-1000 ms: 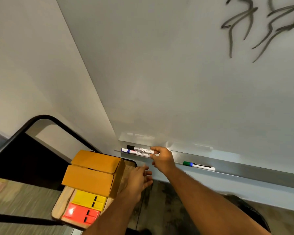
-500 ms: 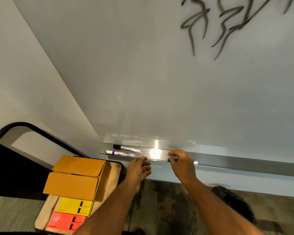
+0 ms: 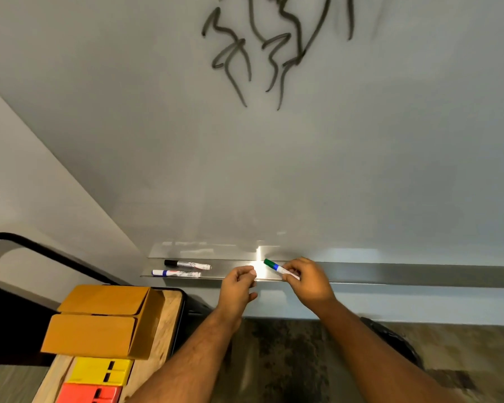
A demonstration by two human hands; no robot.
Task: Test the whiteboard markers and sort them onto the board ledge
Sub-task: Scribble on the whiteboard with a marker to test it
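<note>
My right hand (image 3: 307, 282) grips a white marker with a green cap (image 3: 276, 266) just above the metal board ledge (image 3: 419, 274); the cap points up and left. My left hand (image 3: 238, 287) hovers a short way left of the cap with fingers curled, holding nothing. At the ledge's left end lie a black-capped marker (image 3: 187, 264) and, in front of it, a blue-capped marker (image 3: 176, 273), side by side. The whiteboard (image 3: 274, 170) above carries dark scribbles (image 3: 262, 50) near the top.
A small wooden table with a black frame (image 3: 169, 315) stands at lower left, holding a brown cardboard box (image 3: 99, 321), a yellow box (image 3: 99, 372) and a red box (image 3: 88, 394). Dark patterned floor lies below the board.
My right hand left the two markers at the left end, moved right and lifted the green marker off the ledge. My left hand rose toward the cap and curled its fingers.
</note>
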